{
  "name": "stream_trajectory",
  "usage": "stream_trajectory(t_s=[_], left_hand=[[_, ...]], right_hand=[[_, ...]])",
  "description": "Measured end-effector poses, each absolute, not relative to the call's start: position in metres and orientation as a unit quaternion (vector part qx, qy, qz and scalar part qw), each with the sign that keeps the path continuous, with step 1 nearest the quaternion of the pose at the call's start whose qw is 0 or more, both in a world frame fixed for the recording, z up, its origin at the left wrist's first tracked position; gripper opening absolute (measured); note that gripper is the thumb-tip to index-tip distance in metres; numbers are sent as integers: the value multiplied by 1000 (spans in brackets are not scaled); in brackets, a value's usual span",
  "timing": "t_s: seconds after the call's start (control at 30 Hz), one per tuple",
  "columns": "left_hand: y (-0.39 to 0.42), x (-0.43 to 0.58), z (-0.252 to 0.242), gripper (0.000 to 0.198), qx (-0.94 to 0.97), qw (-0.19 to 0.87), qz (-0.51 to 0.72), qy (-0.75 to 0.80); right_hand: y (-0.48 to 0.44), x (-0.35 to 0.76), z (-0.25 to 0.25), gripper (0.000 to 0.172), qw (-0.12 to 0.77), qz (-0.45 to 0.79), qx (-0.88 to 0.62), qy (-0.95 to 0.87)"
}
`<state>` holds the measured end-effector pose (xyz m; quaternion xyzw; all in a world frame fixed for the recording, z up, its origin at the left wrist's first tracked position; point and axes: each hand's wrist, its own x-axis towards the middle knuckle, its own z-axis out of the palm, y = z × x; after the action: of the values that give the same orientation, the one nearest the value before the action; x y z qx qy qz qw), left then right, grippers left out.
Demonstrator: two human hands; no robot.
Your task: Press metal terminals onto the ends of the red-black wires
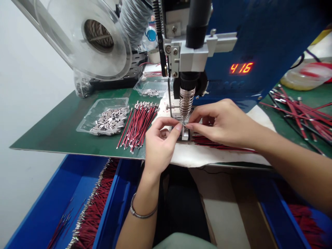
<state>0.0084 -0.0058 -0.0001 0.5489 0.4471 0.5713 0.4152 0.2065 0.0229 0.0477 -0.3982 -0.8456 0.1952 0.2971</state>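
Under the spring-wrapped tip (187, 98) of a blue bench machine (259, 38), my two hands meet. My left hand (161, 140) is closed, thumb and forefinger pinched just left of the tip. From the right, my right hand (220, 119) pinches at the same spot. What lies between the fingertips is too small to make out. A small metal fixture (185, 134) sits directly below them. Red and black wires (215, 142) lie under my right hand on a white cloth (178, 155). Left of my left hand is a bundle of wires with silver metal ends (140, 124).
A clear plastic tray (89, 112) holds small metal cylinders; another tray (140, 84) stands behind. A large clear reel (64, 41) hangs upper left. More wires (298, 110) lie at right. Below the green table (52, 135) is a blue bin (75, 173) with wires.
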Motion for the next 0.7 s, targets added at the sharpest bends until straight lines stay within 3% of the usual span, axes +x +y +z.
stream_trajectory(t_s=[0.13, 0.33, 0.7], left_hand=[[-6, 9, 0, 12, 548, 413, 573, 449], [-6, 9, -1, 12, 541, 424, 573, 445], [-6, 9, 1, 11, 549, 414, 570, 450]], right_hand=[[25, 210, 45, 10, 307, 170, -354, -867], [27, 212, 46, 20, 289, 115, -328, -892], [27, 211, 46, 18, 284, 132, -345, -885]])
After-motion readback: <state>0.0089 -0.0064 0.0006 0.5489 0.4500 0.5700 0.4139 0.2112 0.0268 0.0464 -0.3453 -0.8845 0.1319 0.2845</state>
